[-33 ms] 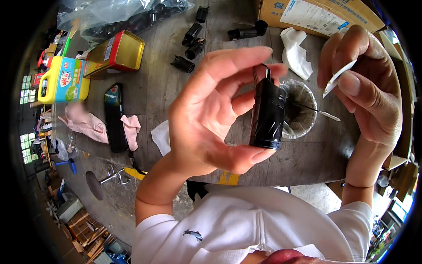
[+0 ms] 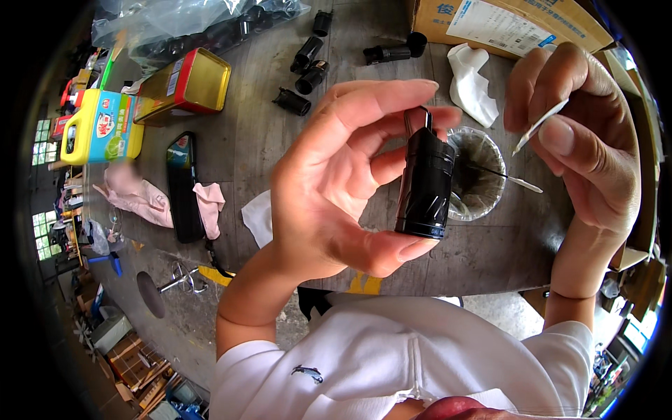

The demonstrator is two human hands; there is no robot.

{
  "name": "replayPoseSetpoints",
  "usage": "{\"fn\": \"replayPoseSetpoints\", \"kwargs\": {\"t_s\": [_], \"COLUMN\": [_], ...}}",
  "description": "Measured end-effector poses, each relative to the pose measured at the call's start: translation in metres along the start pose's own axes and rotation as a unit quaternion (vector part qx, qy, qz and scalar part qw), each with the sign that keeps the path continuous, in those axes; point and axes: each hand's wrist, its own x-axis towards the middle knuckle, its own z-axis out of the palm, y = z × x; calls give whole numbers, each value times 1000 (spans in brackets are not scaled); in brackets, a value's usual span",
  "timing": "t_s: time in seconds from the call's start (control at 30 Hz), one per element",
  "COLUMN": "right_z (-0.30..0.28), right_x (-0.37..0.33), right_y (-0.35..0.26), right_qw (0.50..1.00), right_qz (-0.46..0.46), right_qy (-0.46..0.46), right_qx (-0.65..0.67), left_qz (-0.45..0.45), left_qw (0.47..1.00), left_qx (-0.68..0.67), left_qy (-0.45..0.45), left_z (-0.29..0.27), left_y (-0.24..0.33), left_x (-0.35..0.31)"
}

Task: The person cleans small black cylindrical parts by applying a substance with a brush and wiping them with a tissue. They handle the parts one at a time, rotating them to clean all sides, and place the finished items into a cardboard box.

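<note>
In my left hand (image 2: 329, 182) I hold a black cylinder (image 2: 425, 185) upright, its thumb under the base and fingers curled around the far side. The cylinder has slanted grooves on its body and a thin loop at its top. Between the thumb and fingertips of my right hand (image 2: 581, 140) is a small thin white piece (image 2: 539, 126), perhaps folded cloth or paper; it is apart from the cylinder. Behind the cylinder stands a cup lined with clear plastic (image 2: 493, 199), partly hidden, with a thin stick (image 2: 521, 183) lying across its rim.
Several similar black cylinders (image 2: 292, 102) lie at the far side of the table, near a crumpled white cloth (image 2: 472, 84) and a cardboard box (image 2: 427, 21). At left are a gold-and-red tin (image 2: 210, 80), a yellow jug (image 2: 73, 140), a black phone-like thing (image 2: 183, 203) and pink cloth (image 2: 143, 199).
The cylinder has turned slightly in my left hand, bringing marks near its base into sight. The white piece in my right hand has tilted and shows thinner.
</note>
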Motion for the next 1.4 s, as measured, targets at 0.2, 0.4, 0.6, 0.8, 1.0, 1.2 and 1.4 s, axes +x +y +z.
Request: {"fn": "replayPoseSetpoints", "kwargs": {"t_s": [0.2,0.4,0.6,0.8,1.0,1.2,1.4], "right_z": [-8,11,8,15,13,21,38], "right_x": [0,-1,-1,0,1,-3,-6], "right_y": [16,-4,0,0,2,-2,1], "right_qw": [997,999,1000,1000,1000,999,994], "right_qz": [-58,31,12,9,-5,-17,-57], "right_qy": [-8,22,1,17,4,23,86], "right_qx": [-43,29,-4,6,19,33,32], "left_qz": [70,122,175,135,93,117,139], "left_qw": [995,986,953,981,982,982,976], "left_qx": [14,72,218,118,124,-41,14], "left_qy": [-67,-92,-118,-73,-105,-141,-168], "left_z": [-3,-4,-17,-4,-8,-6,-9], "left_y": [-2,-3,-1,-4,2,-11,-15], "left_x": [4,3,6,3,4,5,7]}}
